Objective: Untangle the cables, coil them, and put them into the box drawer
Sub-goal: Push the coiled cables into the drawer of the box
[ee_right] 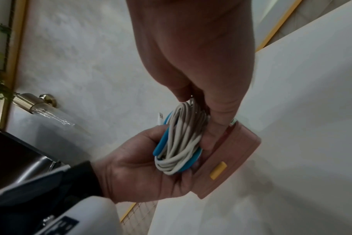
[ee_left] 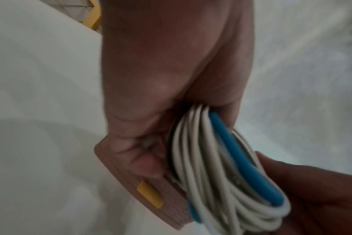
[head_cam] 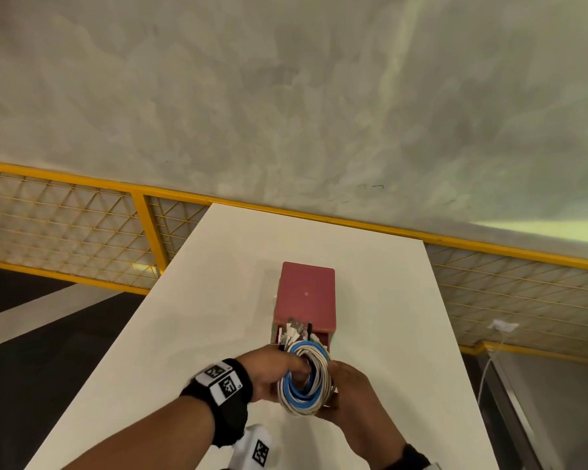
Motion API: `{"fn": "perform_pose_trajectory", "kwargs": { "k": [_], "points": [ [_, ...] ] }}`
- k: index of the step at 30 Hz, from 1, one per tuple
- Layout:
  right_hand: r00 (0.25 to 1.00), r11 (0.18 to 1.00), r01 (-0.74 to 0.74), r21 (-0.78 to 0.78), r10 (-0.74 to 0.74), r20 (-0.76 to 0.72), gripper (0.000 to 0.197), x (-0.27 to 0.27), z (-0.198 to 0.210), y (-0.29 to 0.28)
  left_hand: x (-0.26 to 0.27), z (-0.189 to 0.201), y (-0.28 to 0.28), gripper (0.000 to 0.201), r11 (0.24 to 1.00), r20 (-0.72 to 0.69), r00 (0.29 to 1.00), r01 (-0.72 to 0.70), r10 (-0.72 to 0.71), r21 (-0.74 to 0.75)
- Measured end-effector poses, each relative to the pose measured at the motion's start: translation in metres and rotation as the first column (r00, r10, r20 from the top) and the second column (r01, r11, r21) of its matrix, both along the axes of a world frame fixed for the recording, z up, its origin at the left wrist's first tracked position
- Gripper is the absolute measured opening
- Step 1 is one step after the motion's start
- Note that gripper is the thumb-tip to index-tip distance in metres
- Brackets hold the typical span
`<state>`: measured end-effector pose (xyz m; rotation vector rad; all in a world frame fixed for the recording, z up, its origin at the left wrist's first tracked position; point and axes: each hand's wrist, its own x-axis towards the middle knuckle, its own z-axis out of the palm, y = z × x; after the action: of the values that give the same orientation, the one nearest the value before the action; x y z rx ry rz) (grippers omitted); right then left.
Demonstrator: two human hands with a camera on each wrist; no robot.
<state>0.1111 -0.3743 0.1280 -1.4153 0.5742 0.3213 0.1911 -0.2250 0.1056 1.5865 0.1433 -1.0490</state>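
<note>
Both hands hold one coil of cables (head_cam: 303,378), white strands with a blue one among them, just in front of the red box (head_cam: 305,296) on the white surface (head_cam: 190,300). The left hand (head_cam: 269,371) has its grip curled through the coil's middle. The right hand (head_cam: 348,391) clasps the coil from the other side. The box's drawer (ee_right: 229,160), with a yellow tab, stands open beside the coil.

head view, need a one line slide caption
Both hands, left hand and right hand, hold coiled white and blue cables before the red box.
</note>
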Motion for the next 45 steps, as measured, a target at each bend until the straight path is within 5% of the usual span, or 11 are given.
{"fn": "perform_pose_trajectory", "kwargs": {
  "k": [5,10,13,15,18,25,30,34,39,42,45],
  "points": [
    [1.0,0.998,-0.002,-0.069,0.0,-0.025,0.02,0.006,-0.01,-0.005,0.008,0.002,-0.009,0.031,0.973,0.198,0.976,0.046,-0.092,0.225],
    [0.994,0.99,-0.058,-0.13,0.045,-0.097,0.023,0.008,-0.016,-0.003,0.006,-0.004,-0.008,0.082,0.897,0.48,0.835,0.037,-0.27,0.44],
    [0.993,0.982,-0.074,-0.173,0.057,-0.104,0.023,0.008,-0.019,-0.003,-0.007,-0.015,-0.02,0.087,0.793,0.445,0.808,0.043,-0.385,0.607],
    [0.993,0.971,-0.088,-0.223,0.068,-0.095,0.021,0.011,-0.019,-0.004,-0.014,-0.015,-0.027,0.077,0.678,0.392,0.791,0.038,-0.469,0.735],
    [0.991,0.938,-0.13,-0.323,0.113,-0.071,0.017,0.015,-0.016,-0.004,-0.014,-0.014,-0.024,0.064,0.616,0.407,0.73,0.024,-0.549,0.788],
    [0.986,0.828,-0.11,-0.55,0.159,0.042,0.009,0.034,-0.017,0.004,0.004,-0.02,-0.007,0.029,0.632,0.566,0.549,-0.086,-0.615,0.77],
    [0.96,0.611,-0.119,-0.782,0.272,0.066,0.023,0.041,-0.018,0.011,0.021,-0.034,-0.003,0.025,0.825,0.759,0.56,-0.218,-0.332,0.521],
    [0.945,0.471,-0.17,-0.866,0.326,-0.008,0.029,0.045,-0.024,0.015,0.024,-0.039,-0.005,0.027,0.798,0.805,0.494,-0.312,-0.327,0.516],
    [0.952,0.517,-0.15,-0.842,0.304,0.017,0.034,0.046,-0.027,0.01,0.013,-0.039,0.004,0.034,0.798,0.796,0.498,-0.293,-0.342,0.526],
    [0.962,0.572,-0.086,-0.816,0.259,0.08,0.047,0.049,-0.035,0.011,-0.006,-0.045,0.013,0.071,0.777,0.696,0.524,-0.097,-0.491,0.621],
    [0.967,0.592,-0.016,-0.805,0.213,0.138,0.035,0.046,-0.052,0.011,-0.01,-0.053,0.014,0.097,0.711,0.65,0.463,-0.059,-0.602,0.7]
  ]
}}
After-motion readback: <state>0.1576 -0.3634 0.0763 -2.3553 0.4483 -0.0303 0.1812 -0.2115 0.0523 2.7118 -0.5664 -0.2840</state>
